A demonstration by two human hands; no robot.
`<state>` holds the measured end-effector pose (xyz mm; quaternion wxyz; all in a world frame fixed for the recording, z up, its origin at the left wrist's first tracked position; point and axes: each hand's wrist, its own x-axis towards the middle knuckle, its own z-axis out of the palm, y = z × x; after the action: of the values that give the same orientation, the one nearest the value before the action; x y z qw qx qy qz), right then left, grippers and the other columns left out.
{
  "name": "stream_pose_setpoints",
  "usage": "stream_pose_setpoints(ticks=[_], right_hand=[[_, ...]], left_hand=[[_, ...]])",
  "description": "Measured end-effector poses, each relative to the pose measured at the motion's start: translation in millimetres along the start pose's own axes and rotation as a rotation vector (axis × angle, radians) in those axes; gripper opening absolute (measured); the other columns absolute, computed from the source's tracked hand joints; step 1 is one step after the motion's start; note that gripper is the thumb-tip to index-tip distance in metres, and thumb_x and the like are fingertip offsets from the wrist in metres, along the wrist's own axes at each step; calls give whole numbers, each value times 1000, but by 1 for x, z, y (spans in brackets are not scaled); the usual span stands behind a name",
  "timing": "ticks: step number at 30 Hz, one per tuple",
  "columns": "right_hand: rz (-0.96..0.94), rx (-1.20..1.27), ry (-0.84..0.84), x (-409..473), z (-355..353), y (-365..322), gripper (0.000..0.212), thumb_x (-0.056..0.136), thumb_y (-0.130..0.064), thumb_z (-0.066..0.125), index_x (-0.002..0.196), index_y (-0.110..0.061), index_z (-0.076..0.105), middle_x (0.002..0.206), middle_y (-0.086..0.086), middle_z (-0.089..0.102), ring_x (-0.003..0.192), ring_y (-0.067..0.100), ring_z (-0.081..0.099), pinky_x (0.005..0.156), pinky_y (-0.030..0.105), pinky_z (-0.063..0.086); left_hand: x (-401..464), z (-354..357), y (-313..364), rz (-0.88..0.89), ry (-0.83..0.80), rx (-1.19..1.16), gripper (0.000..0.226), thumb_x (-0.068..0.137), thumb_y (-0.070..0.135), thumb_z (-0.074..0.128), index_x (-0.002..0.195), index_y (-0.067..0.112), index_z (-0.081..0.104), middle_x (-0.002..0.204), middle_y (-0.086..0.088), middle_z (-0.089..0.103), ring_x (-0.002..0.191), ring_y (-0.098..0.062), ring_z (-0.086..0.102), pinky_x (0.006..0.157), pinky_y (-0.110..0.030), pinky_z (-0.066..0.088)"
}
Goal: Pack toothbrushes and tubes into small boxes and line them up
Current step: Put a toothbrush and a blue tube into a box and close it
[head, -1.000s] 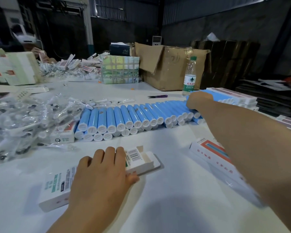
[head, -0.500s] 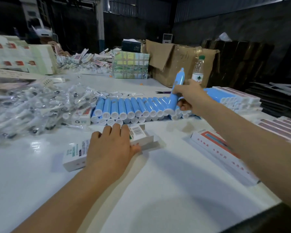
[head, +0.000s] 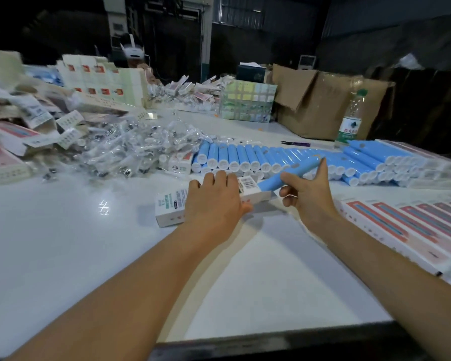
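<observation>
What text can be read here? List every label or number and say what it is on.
None can be quoted.
Small box under the left hand: teal print and a barcode, blurred.
Water bottle: label characters too small.
Flat boxes at right: print blurred.
Blue tube in the right hand: no text visible.

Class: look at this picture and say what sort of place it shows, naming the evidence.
Probably a packing workshop or warehouse: rows of identical blue tubes laid out, a heap of plastic-wrapped items, a large cardboard carton on one long white table.

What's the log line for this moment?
left hand presses small box | right hand feeds blue tube into open end | not seated
</observation>
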<state>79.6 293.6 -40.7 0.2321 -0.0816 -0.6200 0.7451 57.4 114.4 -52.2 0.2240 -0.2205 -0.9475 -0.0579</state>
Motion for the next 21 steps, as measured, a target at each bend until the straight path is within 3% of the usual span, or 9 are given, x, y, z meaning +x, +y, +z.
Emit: stream_pose_setpoints(ticks=[2, 4, 7, 8, 11, 13, 16, 19, 21], right_hand=[[11, 65, -20, -1, 4, 0, 40, 88, -1, 61, 120, -16, 44, 81, 12, 59, 44, 14, 49, 39, 23, 38], [59, 172, 65, -1, 5, -2, 4, 94, -13, 56, 97, -13, 55, 74, 7, 57, 42, 12, 48, 39, 21, 39], [116, 269, 237, 4, 2, -5, 10, 95, -18, 56, 91, -9, 56, 69, 7, 54, 38, 11, 52, 39, 19, 43], [127, 261, 262, 4, 1, -6, 8, 94, -15, 57, 100, -9, 54, 71, 9, 54, 38, 11, 53, 39, 19, 44], [76, 198, 261, 3, -1, -4, 37, 92, -8, 59, 120, -23, 41, 74, 14, 58, 40, 12, 56, 41, 23, 49], [25, 118, 215, -2, 2, -1, 31, 91, -7, 60, 113, -25, 46, 74, 14, 59, 41, 12, 54, 41, 24, 49], [-6, -21, 123, -9, 8, 4, 4, 91, -10, 61, 94, -12, 62, 70, 11, 61, 39, 11, 49, 37, 22, 42], [48, -145, 75, -9, 9, 8, 22, 92, -22, 59, 79, -8, 69, 49, 4, 55, 34, 12, 42, 33, 19, 30], [80, -130, 90, -8, 8, 8, 22, 90, -22, 59, 73, -10, 68, 56, 1, 61, 36, 11, 43, 34, 19, 29]], left_hand=[[-1, -2, -1, -7, -1, -8, 61, 90, 62, 38, 130, 15, 38, 128, -4, 46, 116, -24, 41, 91, -39, 32], [-2, -5, -2, -18, 5, -17, 62, 91, 62, 38, 131, 14, 37, 129, -4, 45, 118, -25, 41, 91, -39, 32], [-3, -7, -3, -13, 1, -23, 66, 90, 63, 38, 133, 13, 35, 130, -5, 44, 118, -25, 40, 92, -39, 32], [-3, -8, -2, -7, -1, -28, 66, 91, 63, 39, 134, 13, 34, 131, -5, 44, 118, -26, 40, 93, -40, 32], [-4, -10, -1, -8, -10, -46, 66, 91, 62, 40, 135, 13, 33, 132, -6, 43, 119, -26, 39, 95, -41, 32], [-4, -12, 0, -5, -21, -46, 65, 92, 60, 39, 136, 13, 33, 133, -6, 42, 120, -26, 38, 95, -41, 31], [-5, -14, 1, 6, -45, -46, 64, 93, 58, 39, 137, 11, 32, 135, -7, 41, 121, -27, 37, 95, -41, 31], [-5, -17, 0, 8, -52, -47, 64, 94, 58, 38, 137, 11, 32, 136, -8, 41, 122, -27, 37, 97, -43, 31], [-6, -17, -1, 3, -51, -58, 63, 94, 57, 39, 136, 11, 33, 136, -9, 41, 122, -28, 37, 98, -44, 31]])
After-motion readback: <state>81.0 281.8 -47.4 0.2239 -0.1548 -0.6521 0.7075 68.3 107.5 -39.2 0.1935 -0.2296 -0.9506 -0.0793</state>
